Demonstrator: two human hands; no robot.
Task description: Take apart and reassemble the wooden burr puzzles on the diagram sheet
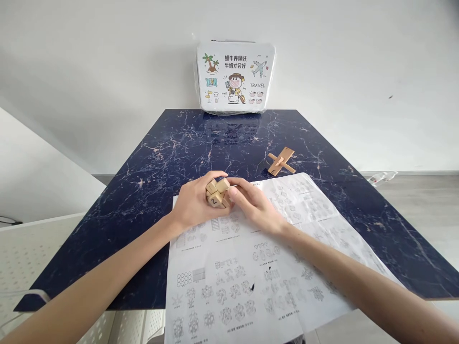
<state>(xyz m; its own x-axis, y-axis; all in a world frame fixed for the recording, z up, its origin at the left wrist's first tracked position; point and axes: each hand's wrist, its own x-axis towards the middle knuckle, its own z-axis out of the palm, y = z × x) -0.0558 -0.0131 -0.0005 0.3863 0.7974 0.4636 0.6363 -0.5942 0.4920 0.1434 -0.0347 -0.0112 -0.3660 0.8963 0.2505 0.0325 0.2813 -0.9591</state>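
Both hands meet over the near middle of a dark blue marbled table (150, 157). My left hand (191, 203) cups a small wooden block puzzle (217, 193) from the left. My right hand (253, 203) pinches the same puzzle from the right with thumb and fingers. The puzzle is made of several interlocked light-wood bars and sits just above a large printed instruction sheet (251, 267). A second wooden piece (281, 161), a flat plate crossed by a stick, lies on the table to the far right of the hands.
A white tin case (234, 76) with cartoon travel pictures, wrapped in plastic, leans against the wall at the table's far edge. The sheet hangs over the table's near edge. A white perforated shelf (32, 258) stands at the left; grey floor lies to the right.
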